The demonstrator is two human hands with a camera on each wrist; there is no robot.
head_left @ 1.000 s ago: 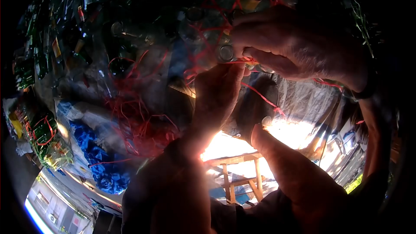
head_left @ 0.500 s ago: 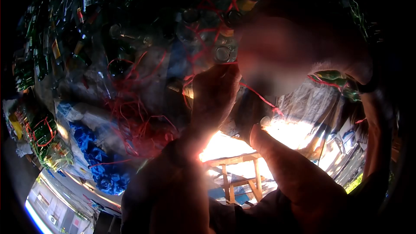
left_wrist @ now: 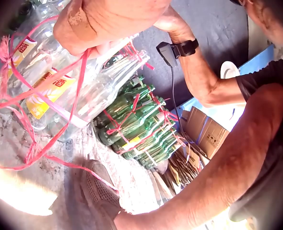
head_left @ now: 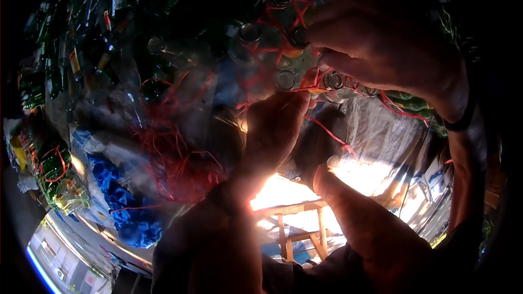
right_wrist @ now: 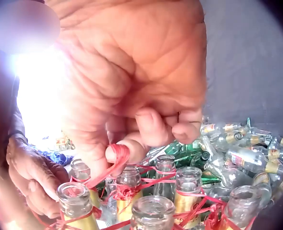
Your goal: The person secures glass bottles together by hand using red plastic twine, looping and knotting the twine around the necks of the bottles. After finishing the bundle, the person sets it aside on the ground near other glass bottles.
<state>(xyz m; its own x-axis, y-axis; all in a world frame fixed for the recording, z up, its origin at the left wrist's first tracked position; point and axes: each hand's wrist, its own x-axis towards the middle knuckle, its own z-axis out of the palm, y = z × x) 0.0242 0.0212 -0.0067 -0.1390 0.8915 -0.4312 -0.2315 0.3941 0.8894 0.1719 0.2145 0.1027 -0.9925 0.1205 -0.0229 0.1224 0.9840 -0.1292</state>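
Observation:
A cluster of clear glass bottles (left_wrist: 48, 96) with yellow labels is laced together by red plastic twine (left_wrist: 77, 108). My right hand (right_wrist: 141, 72) is over the bottle necks (right_wrist: 153, 211), pinching a strand of that twine, which wraps a fingertip and runs down to the necks. In the head view the right hand (head_left: 381, 49) covers part of the cluster. On the near side, my left hand (head_left: 275, 125) reaches up to the necks. From under the fingers of the left hand (left_wrist: 113, 21), in the left wrist view, twine comes down in a loop.
A tied bundle of green bottles (left_wrist: 136, 124) stands beside the cluster, with cardboard (left_wrist: 206, 129) behind. Loose bottles (right_wrist: 247, 158) lie heaped beyond. Tangled red twine (head_left: 180, 169) and blue plastic (head_left: 125, 201) lie to the left. A shoe (left_wrist: 101, 182) and a wooden stool (head_left: 294, 207) are close by.
My right hand lifted away in a blur from beside the left hand, then came back down over the necks, a little further right. The left hand has stayed nearly in place.

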